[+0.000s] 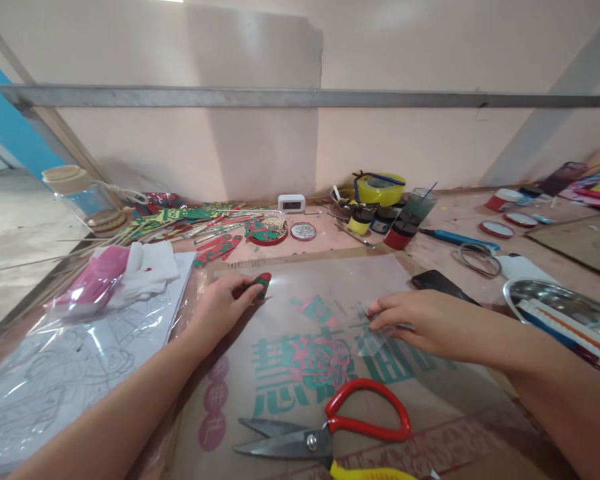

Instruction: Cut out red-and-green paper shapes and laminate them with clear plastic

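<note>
Plastic film, a small clear scrap, lies under your right hand on the printed cardboard sheet in the middle of the tabletop; your fingertips press it flat, so that grip is nearly closed. Your left hand pinches a small red-and-green cutout between thumb and fingers, just beside the sheet's far left corner. Nearer to you, red-handled scissors lie with blades slightly apart, well clear of both hands. A black phone sits just beyond your right hand, a steel tray to its right. Paint jars and a yellow tape roll crowd the far edge. The film is transparent and hard to outline against the green and pink print.
</note>
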A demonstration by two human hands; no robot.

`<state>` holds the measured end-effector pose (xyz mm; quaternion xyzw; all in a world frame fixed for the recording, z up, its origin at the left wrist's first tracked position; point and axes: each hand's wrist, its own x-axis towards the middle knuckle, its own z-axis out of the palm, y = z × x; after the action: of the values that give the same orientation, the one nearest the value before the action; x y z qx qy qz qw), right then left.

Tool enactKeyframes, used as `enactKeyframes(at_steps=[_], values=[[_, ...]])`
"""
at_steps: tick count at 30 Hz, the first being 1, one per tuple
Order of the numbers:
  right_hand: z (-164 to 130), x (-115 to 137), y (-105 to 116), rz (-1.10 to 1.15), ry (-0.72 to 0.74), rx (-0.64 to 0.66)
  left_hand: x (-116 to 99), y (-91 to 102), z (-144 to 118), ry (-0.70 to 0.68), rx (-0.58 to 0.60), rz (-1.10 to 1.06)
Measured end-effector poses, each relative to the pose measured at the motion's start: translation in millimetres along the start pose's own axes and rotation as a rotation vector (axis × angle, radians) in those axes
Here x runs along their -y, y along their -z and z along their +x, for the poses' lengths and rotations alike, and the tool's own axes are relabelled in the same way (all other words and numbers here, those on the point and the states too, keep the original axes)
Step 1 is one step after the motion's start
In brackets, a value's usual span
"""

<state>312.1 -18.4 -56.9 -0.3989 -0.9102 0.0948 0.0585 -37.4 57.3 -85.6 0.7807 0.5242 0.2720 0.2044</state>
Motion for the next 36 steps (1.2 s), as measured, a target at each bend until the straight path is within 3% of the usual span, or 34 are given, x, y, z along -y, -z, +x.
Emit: enactKeyframes(at_steps=[8, 11, 15, 21, 29, 32, 34, 36], values=[[0.6, 9.0, 13.6, 0.096, -0.087, 0.147, 5.6, -0.9, 3.9, -0.083, -0.084, -0.028], [1.5, 6.9, 15.6, 0.187, -0.118, 0.17, 7.6, -1.3, 4.9, -0.086, -0.05, 0.014], [2.5, -5.8, 12.0, 0.166, -0.206, 0.058, 5.1, -0.3, 4.6, -0.096, 0.015, 0.098], [14.7, -8.6, -7.9, 0.186, -0.12, 0.232, 9.6, -3.3, 2.9, -0.119, -0.012, 0.13], [42.9, 38.5, -53.6, -0.15, -0.268, -0.073, 11.2, -2.2, 1.9, -0.261, -0.157, 0.182], [47.3, 45.8, -55.9, -0.187, -0.271, -0.135, 3.3, -1.9, -1.4, -0.335, -0.029, 0.106], [47.2, 45.1, -49.8, -0.153, -0.226, -0.144, -1.7, -3.1, -3.5, -0.372, 0.099, 0.094], [44.6, 41.4, -39.8, -0.08, -0.169, -0.128, -3.8, -5.0, -4.4, -0.383, 0.155, 0.146]])
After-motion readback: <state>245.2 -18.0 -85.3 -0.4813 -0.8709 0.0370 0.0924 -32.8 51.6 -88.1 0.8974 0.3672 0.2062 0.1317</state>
